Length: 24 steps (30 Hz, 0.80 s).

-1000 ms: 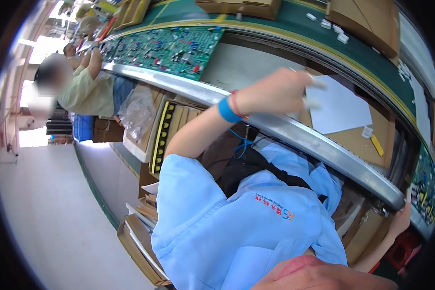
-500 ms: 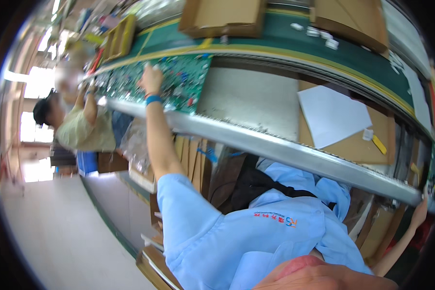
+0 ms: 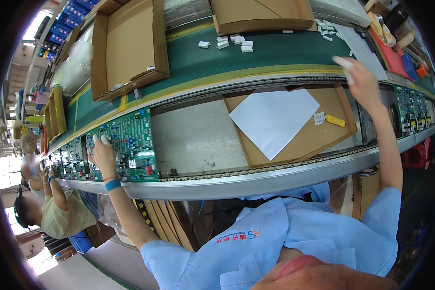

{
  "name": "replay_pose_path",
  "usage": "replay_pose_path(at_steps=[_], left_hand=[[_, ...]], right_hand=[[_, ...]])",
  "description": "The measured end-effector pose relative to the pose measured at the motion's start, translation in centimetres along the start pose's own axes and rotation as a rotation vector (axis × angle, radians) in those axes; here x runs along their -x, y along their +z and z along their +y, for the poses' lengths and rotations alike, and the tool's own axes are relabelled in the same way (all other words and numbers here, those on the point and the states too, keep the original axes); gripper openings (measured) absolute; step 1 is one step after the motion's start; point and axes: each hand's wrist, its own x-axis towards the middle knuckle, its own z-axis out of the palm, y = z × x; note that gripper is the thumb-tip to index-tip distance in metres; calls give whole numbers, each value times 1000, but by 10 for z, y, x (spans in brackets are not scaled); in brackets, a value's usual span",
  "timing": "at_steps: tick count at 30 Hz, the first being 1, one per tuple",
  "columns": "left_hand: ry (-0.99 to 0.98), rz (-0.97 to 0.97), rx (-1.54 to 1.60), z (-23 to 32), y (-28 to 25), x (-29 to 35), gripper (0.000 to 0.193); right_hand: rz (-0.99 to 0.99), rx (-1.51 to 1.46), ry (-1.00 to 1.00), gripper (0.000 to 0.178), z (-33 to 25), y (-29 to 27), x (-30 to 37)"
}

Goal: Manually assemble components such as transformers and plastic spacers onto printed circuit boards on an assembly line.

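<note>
My left hand (image 3: 103,155) rests on a green circuit board (image 3: 139,145) at the left of the conveyor, fingers apart with whitish coverings on two fingertips. Small components crowd the board. Blue and orange bands circle that wrist. My right hand (image 3: 365,87) is raised over the conveyor's far rail at the right, with a white-covered finger stretched out to the left. It appears to hold nothing. Between my hands, a white sheet (image 3: 275,121) lies in a shallow cardboard tray (image 3: 239,140), beside a yellow-handled tool (image 3: 335,121) and a small white label (image 3: 319,118).
Beyond the rail, small white parts (image 3: 222,43) lie on a green work surface (image 3: 188,58) near two cardboard boxes (image 3: 130,43). More circuit boards (image 3: 413,108) sit at the far right. A co-worker (image 3: 65,212) works at the left. A metal rail (image 3: 256,183) runs in front of me.
My view has turned toward the right. The right hand has left the near rail at the far right and risen over the conveyor. My left hand stays on the board.
</note>
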Motion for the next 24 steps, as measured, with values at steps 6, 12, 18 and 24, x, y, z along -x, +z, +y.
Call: replay_pose_path(at_steps=[6,12,18,24], left_hand=[[223,-57,123,82,-55,56,32],[511,-63,290,152,-97,101,38],[684,-129,404,208,-126,130,50],[869,-197,498,249,-147,142,55]], right_hand=[[-51,-198,-185,38,-71,53,-95],[-94,-302,-357,35,-112,82,-138],[14,-345,-490,18,-100,71,-146],[-93,-303,-84,25,-53,34,-186]])
